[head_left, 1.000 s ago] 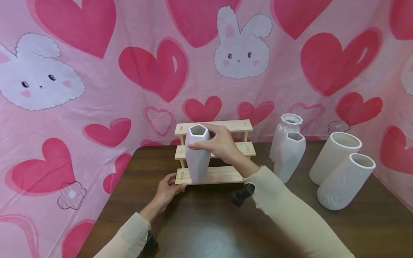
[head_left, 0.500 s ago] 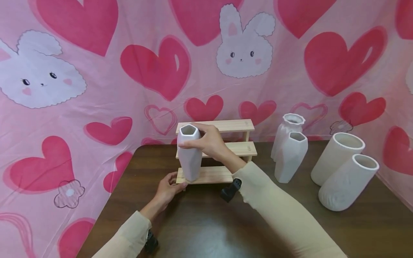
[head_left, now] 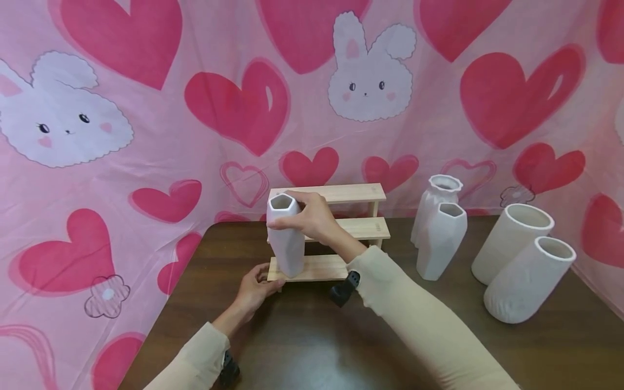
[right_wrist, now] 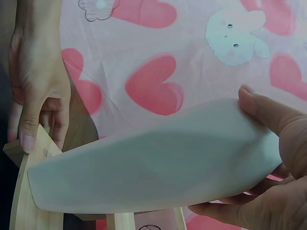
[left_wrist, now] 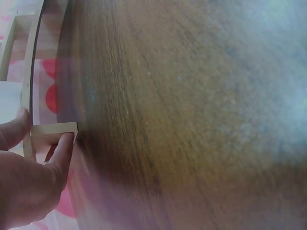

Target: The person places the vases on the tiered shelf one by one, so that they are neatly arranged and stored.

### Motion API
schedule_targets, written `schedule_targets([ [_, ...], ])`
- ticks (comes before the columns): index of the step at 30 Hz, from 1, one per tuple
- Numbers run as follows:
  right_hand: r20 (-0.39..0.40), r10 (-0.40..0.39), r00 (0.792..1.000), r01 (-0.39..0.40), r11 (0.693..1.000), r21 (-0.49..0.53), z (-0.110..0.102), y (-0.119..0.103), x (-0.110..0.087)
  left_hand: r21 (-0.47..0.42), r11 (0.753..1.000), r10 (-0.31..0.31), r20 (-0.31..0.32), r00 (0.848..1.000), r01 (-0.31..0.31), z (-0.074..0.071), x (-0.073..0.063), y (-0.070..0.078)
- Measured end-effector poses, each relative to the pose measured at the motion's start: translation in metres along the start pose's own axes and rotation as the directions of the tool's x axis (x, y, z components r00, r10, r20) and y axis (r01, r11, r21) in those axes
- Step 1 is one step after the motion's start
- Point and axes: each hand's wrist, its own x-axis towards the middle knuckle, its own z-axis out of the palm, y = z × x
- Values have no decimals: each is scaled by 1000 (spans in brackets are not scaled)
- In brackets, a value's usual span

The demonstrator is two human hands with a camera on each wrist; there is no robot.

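Note:
A white faceted vase [head_left: 286, 246] with a five-sided mouth stands upright at the left end of the bottom step of a three-step wooden rack [head_left: 322, 268]. My right hand [head_left: 312, 216] grips it near the top, thumb in front and fingers behind. In the right wrist view the vase's base [right_wrist: 41, 189] meets the wooden board. My left hand [head_left: 254, 291] holds the left end of that bottom step, thumb on the top edge. In the left wrist view its fingers [left_wrist: 61, 153] curl under the board against the short wooden leg [left_wrist: 55, 128].
On the right of the dark wooden table [head_left: 292, 346] stand a ruffled-rim vase [head_left: 429, 208], another faceted vase [head_left: 441, 241] and two slant-based white cylindrical vases, one at the back [head_left: 512, 241] and one in front [head_left: 528, 281]. A pink heart-patterned cloth [head_left: 312, 124] hangs behind.
My right hand has moved the faceted vase left along the bottom step to its left end. The left hand keeps its hold on the rack.

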Motion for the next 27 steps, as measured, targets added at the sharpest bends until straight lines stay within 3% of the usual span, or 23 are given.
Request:
schedule_targets([
  [14, 49, 9, 999, -5, 997, -72, -2, 1, 0, -6, 1000, 1, 2, 1000, -1, 0, 1, -3],
  [27, 89, 27, 996, -22, 998, -58, -5, 4, -4, 3, 1000, 2, 0, 1000, -2, 0, 2, -4],
])
